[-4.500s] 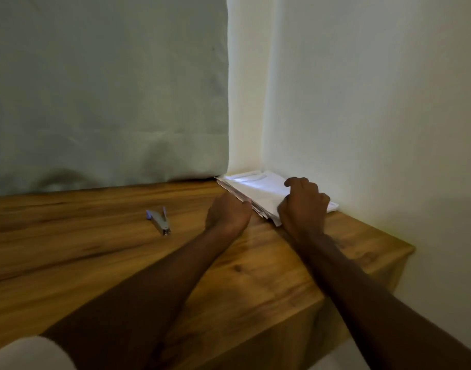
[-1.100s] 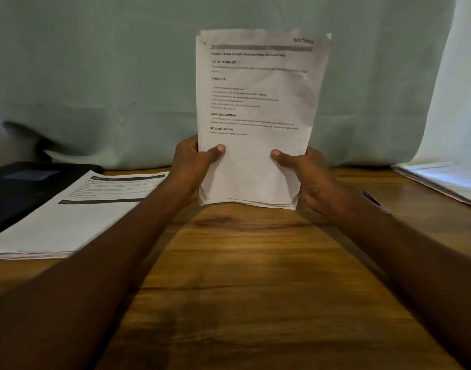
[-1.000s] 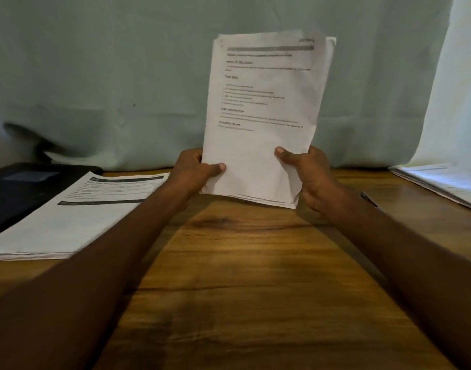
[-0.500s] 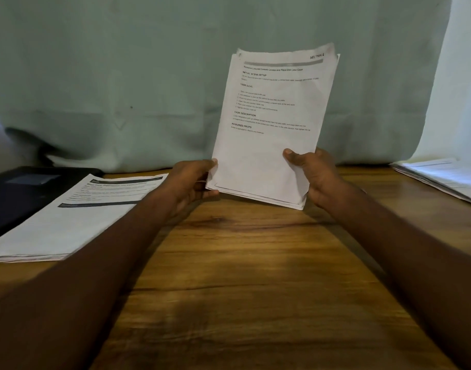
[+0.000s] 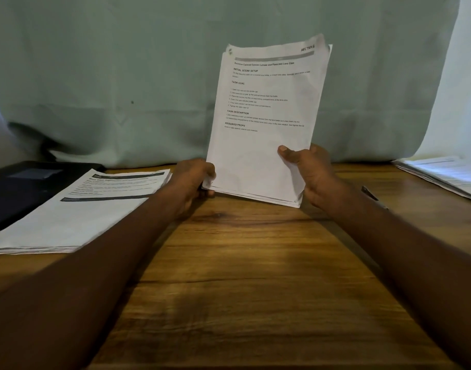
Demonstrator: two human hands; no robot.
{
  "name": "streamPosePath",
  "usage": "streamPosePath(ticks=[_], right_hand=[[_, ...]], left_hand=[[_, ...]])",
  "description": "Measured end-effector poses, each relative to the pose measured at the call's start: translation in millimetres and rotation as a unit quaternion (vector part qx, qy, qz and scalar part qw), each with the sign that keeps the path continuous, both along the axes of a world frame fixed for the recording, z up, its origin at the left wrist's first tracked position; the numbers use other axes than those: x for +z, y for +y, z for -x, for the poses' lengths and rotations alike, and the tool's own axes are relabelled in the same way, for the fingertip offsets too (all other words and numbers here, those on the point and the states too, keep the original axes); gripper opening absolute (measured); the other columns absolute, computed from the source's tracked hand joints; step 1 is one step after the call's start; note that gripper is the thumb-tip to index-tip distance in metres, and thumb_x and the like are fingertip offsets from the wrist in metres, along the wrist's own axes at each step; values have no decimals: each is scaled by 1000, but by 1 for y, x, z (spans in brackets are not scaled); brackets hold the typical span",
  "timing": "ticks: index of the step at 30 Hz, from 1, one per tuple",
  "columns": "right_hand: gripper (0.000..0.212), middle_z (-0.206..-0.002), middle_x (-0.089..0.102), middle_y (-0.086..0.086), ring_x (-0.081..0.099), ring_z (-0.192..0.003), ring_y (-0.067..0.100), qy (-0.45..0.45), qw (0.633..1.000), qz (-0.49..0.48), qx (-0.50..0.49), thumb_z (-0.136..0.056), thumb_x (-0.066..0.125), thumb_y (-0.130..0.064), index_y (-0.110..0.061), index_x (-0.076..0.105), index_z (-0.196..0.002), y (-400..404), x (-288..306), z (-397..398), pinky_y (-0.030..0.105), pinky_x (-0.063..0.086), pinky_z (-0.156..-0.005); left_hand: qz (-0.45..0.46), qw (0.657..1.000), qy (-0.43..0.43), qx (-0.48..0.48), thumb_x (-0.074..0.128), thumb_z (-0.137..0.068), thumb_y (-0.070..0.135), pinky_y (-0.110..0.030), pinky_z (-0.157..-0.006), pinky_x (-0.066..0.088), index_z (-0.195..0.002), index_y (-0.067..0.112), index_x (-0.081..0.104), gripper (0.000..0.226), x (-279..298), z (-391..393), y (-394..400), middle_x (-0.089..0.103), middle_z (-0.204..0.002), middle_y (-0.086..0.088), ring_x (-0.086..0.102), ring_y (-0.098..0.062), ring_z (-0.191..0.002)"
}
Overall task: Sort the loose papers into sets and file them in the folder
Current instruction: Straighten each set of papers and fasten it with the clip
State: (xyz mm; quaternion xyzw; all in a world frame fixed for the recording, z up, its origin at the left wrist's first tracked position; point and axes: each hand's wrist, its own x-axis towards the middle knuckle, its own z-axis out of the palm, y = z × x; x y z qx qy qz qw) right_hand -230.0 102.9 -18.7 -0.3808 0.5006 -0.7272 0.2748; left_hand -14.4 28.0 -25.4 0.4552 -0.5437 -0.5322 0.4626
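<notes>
I hold a thin bundle of printed sheets [image 5: 266, 124] upright above the wooden table, tilted a little to the right. My left hand [image 5: 194, 180] grips its lower left corner. My right hand [image 5: 309, 172] holds the lower right edge, thumb across the front page. A second stack of printed papers [image 5: 76, 212] lies flat at the left, partly over a black folder [image 5: 20, 188]. More loose papers [image 5: 448, 174] lie at the far right edge.
The wooden table [image 5: 250, 276] stretches toward me between my forearms. A pale green cloth [image 5: 122, 76] hangs behind it. A small dark object [image 5: 370, 193], mostly hidden, lies just right of my right wrist.
The bundle has tilted and shifted right and down. My left hand slid from the left edge down to the lower left corner. The right hand kept its hold.
</notes>
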Motion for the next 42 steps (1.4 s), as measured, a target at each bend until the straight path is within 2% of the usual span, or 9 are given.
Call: streamPosePath(ticks=[2,6,11,16,23,29,32,37,42], right_hand=[[39,-113,75,2,71,-102,28,9,1000,-2,-1,-87,80,-18,-15,69,-124,2,1,-1,50,56,-97],[34,-112,76,2,72,-102,29,9,1000,-6,5,-87,80,-18,-18,69,-120,3,2,-3,52,56,-96],[41,-112,76,2,72,-101,28,20,1000,-6,4,-87,80,-18,-14,68,-127,5,2,-4,50,57,-96],[40,-115,72,0,67,-101,25,24,999,-2,-27,-89,78,-22,-18,65,-127,9,5,-1,44,53,-98],[42,-112,70,-1,64,-89,13,16,999,8,-39,-91,75,-16,-14,63,-132,11,9,7,29,51,-76],[40,-103,69,-6,62,-84,10,17,999,7,-40,-92,74,-14,-14,63,-131,10,9,7,25,48,-69],[42,-115,69,-1,60,-85,8,27,999,9,-45,-93,73,-16,-15,62,-133,10,7,6,27,47,-72],[41,-99,67,-13,61,-76,-3,65,996,33,-46,-94,71,-15,-13,62,-134,10,12,5,7,46,-54],[41,-103,65,-12,60,-74,-7,107,993,32,-27,-95,70,-17,-12,61,-136,11,13,0,0,43,-53]], left_hand=[[1,1000,0,5,63,-88,1,-39,-79,60,-89,5,65,5,0,1,0,60,-97,-14,60,-28,-77],[-8,1000,2,13,61,-85,-2,-34,-71,62,-98,3,65,14,-2,1,-5,62,-112,-16,66,-33,-98],[-8,1000,-10,15,55,-84,-8,-33,-72,62,-98,0,62,18,-2,1,-5,63,-109,-16,66,-30,-81],[-2,1000,-22,-2,64,-90,-7,-37,-83,63,-95,2,70,12,-3,-3,-11,69,-107,-17,71,-28,-91],[49,997,-40,-33,74,-86,-6,-33,-75,64,-100,3,74,17,-6,-7,-10,74,-103,-13,74,-27,-93],[83,992,-92,-24,81,-81,-2,-40,-78,65,-98,-1,75,18,-10,-8,-11,75,-93,-19,77,-31,-79],[98,989,-112,-25,81,-82,-1,-44,-80,64,-98,-1,74,18,-11,-8,-11,76,-89,-19,77,-34,-81],[152,975,-160,-6,84,-81,3,-38,-73,62,-85,-1,74,11,-14,-7,-12,74,-74,-19,70,-23,-62],[217,940,-261,25,84,-81,9,-27,-70,54,-80,2,76,11,-14,-9,-4,74,-83,-8,70,-16,-79]])
